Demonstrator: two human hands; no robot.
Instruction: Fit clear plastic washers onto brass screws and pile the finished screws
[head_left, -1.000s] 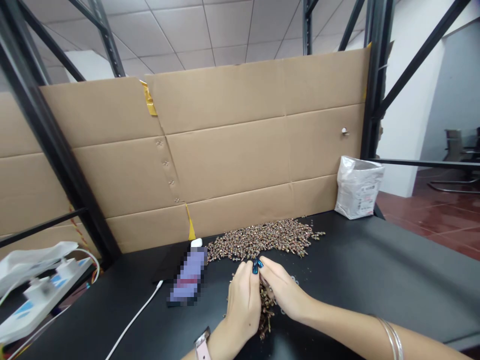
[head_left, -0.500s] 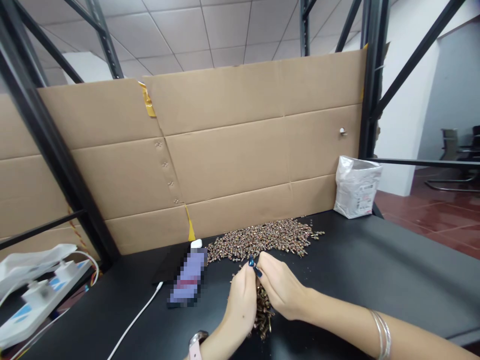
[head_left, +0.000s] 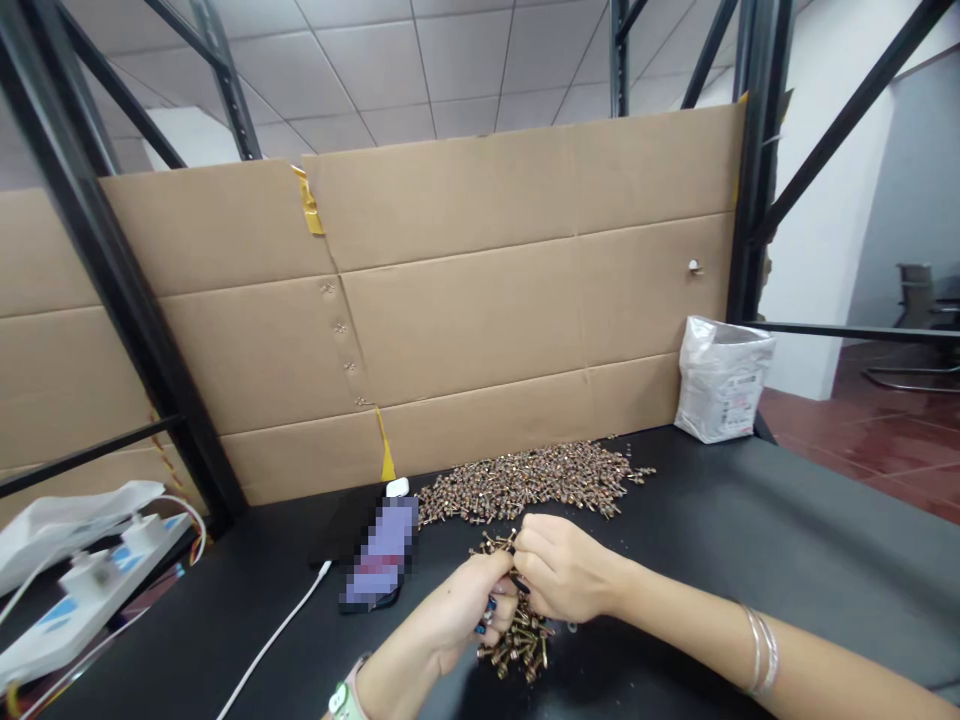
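Note:
My left hand (head_left: 466,605) and my right hand (head_left: 564,570) meet over a small heap of brass-coloured screws (head_left: 519,640) on the black table (head_left: 750,560). Both hands have their fingers curled and pinched together around small screws where they touch. A much larger pile of the same screws (head_left: 536,480) lies just beyond them, against the cardboard wall (head_left: 465,300). My left wrist carries a watch, my right wrist thin bangles.
A phone (head_left: 379,550) on a white cable lies left of the hands. A white plastic bag (head_left: 721,380) stands at the back right. A white power strip (head_left: 82,590) sits at far left. Black rack posts (head_left: 112,270) frame the bench.
Both hands have dropped lower and curled inward, the left palm turning up. The view has shifted slightly to the left.

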